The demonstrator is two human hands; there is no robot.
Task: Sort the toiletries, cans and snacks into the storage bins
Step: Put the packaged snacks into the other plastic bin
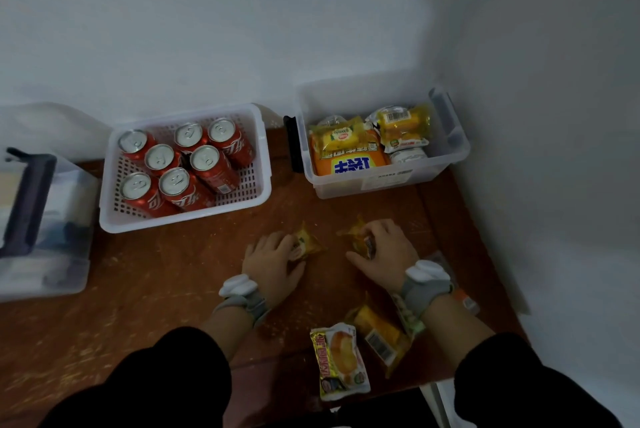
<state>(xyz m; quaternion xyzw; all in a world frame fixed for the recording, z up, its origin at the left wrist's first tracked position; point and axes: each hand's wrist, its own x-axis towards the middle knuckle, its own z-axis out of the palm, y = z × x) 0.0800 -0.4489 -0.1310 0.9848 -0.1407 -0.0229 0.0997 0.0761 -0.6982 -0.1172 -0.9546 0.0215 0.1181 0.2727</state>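
My left hand rests on the wooden table, its fingers closed on a small yellow snack packet. A little to the right, my right hand grips a second yellow snack packet. Behind them a clear bin holds several yellow and orange snack packs. The white perforated basket on its left holds several red cola cans, standing upright. Two more packets lie near me: a cake packet and a yellow one.
A clear lidded bin with a dark handle stands at the far left of the table. White walls close in behind and on the right. Another wrapper shows beside my right wrist.
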